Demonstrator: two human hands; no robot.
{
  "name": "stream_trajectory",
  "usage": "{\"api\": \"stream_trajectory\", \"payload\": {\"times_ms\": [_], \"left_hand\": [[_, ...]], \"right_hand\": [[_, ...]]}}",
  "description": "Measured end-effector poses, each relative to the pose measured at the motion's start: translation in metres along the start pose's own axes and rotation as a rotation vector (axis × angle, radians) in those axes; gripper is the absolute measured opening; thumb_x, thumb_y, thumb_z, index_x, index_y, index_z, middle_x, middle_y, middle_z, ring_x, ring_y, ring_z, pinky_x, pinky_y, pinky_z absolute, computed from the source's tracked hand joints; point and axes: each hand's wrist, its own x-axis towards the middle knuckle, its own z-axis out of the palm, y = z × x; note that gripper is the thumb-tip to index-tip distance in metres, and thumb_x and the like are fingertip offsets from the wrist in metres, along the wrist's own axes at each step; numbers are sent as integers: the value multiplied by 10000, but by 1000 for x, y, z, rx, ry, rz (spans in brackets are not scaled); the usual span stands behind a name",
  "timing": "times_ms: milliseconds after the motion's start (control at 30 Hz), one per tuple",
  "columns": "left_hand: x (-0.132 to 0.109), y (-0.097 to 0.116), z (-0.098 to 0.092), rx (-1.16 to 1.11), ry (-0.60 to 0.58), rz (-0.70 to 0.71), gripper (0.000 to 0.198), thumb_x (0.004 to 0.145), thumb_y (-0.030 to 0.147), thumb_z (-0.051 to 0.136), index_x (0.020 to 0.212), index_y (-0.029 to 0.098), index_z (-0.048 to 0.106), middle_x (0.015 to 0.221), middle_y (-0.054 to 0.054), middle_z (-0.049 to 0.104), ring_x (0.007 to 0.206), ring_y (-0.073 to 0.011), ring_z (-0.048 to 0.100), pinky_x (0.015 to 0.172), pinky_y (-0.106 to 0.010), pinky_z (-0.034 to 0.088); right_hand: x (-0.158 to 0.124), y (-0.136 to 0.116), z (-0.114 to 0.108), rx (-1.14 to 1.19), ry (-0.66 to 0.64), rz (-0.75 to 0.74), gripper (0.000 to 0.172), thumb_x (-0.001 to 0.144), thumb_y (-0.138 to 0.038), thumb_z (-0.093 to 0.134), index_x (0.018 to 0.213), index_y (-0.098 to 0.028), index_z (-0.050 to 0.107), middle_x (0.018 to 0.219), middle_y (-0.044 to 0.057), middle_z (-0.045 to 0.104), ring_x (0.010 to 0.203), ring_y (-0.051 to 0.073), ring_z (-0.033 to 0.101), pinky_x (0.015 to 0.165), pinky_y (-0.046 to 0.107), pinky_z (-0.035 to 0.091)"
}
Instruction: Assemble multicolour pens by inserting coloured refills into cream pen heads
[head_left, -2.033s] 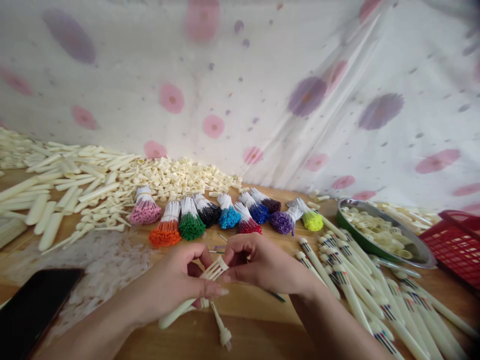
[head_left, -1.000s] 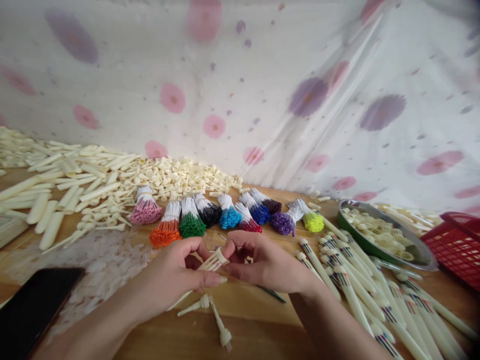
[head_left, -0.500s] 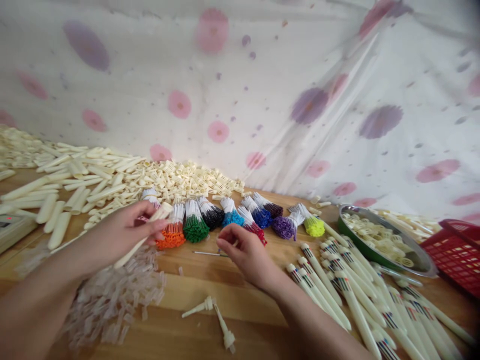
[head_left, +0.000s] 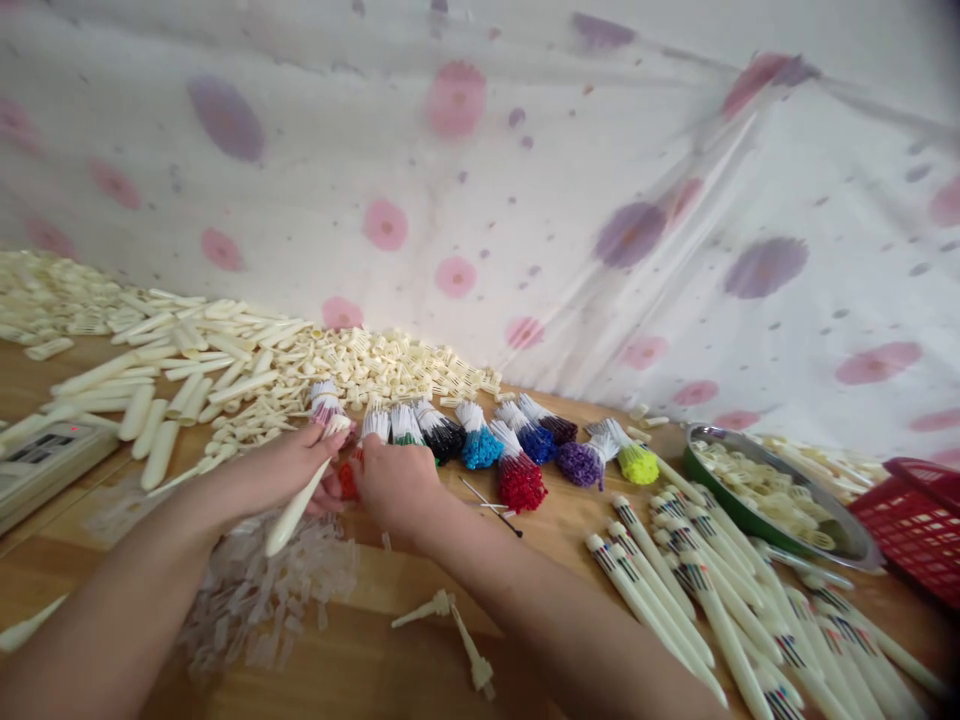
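My left hand (head_left: pixel 304 465) is closed around a cream pen barrel (head_left: pixel 292 515), which slants down toward me over a pile of clear plastic pieces (head_left: pixel 262 600). Close beside it, my right hand (head_left: pixel 397 490) is closed at the orange refill bundle (head_left: pixel 349 475); its fingertips are mostly hidden, so what they pinch does not show. Behind the hands runs a row of white-stemmed refill bundles with coloured ends, among them green (head_left: pixel 406 425), black (head_left: pixel 441 432), light blue (head_left: pixel 480 445) and red (head_left: pixel 521 480). A pink bundle (head_left: pixel 325 400) stands behind my left hand.
Loose refills (head_left: pixel 487 500) lie right of my right hand. Two cream tip pieces (head_left: pixel 472 650) rest in front. Multi-colour pens (head_left: pixel 705 590) lie on the right, near a metal bowl (head_left: pixel 862 545) and red basket (head_left: pixel 911 520). Cream parts (head_left: pixel 397 365) and a device (head_left: pixel 56 460) are on the left.
My right hand has moved left from near the red bundle to the orange one, beside my left hand. A black-ended refill now shows on the table. The view has shifted slightly left.
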Motion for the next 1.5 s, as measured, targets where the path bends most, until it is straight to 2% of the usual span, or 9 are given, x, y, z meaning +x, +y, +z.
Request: {"api": "stream_trajectory", "payload": {"times_ms": [300,433,567,700,800,933,1033,1167,1500], "left_hand": [[3,-3,4,-122,-130,-47,518,576,486,716,940,143,581,546,-26,692,665,-277,694,670,-414,544],[5,-3,5,-146,-138,-25,469,592,501,705,891,159,592,602,-34,709,726,-274,695,707,-406,544],[4,-2,8,-114,-125,-15,417,611,508,684,848,183,576,618,-27,705,732,-268,696,711,-391,543],[4,-3,7,-24,-91,19,340,641,485,659,807,203,566,652,-20,693,703,-247,685,614,-344,532],[4,-4,8,93,-81,119,283,617,446,696,689,201,573,632,10,649,646,-219,651,549,-288,477],[-3,-3,22,380,11,417,163,686,373,661,756,230,628,747,14,655,797,-215,632,677,-285,453],[-9,1,38,488,65,533,129,721,301,635,841,257,648,877,7,669,854,-197,614,721,-279,449],[-14,5,54,513,-14,621,96,752,268,611,834,248,656,869,9,657,816,-162,604,700,-249,456],[-17,1,65,493,-187,661,92,774,304,624,845,252,651,889,19,644,822,-142,614,721,-228,465]], "right_hand": [[15,17,-5,152,-153,38,234,902,-272,373,976,-159,564,1000,137,662,943,262,629,733,387,491],[17,21,-2,302,-174,69,271,902,-263,331,820,-156,567,835,92,679,785,208,654,641,304,495],[-11,21,-1,481,-227,53,227,878,-237,349,722,-181,504,613,5,630,552,136,629,487,205,454],[-65,39,-13,645,-286,-28,222,889,-232,368,686,-189,448,589,-31,603,528,95,623,467,155,442],[-101,74,-30,722,-151,-54,236,899,-300,433,720,-174,519,681,7,638,603,106,621,514,174,442],[-130,120,-50,634,13,-40,229,884,-328,493,764,-158,589,699,25,635,612,103,581,546,191,443],[-142,134,-58,676,-47,-133,215,881,-278,493,728,-153,580,689,34,655,600,98,577,530,179,437],[-146,137,-60,656,-95,-218,231,861,-263,507,657,-158,535,628,24,637,539,82,543,485,161,415],[-142,132,-56,684,-163,-290,236,860,-263,518,661,-142,556,626,20,606,533,70,523,497,156,403]]}}
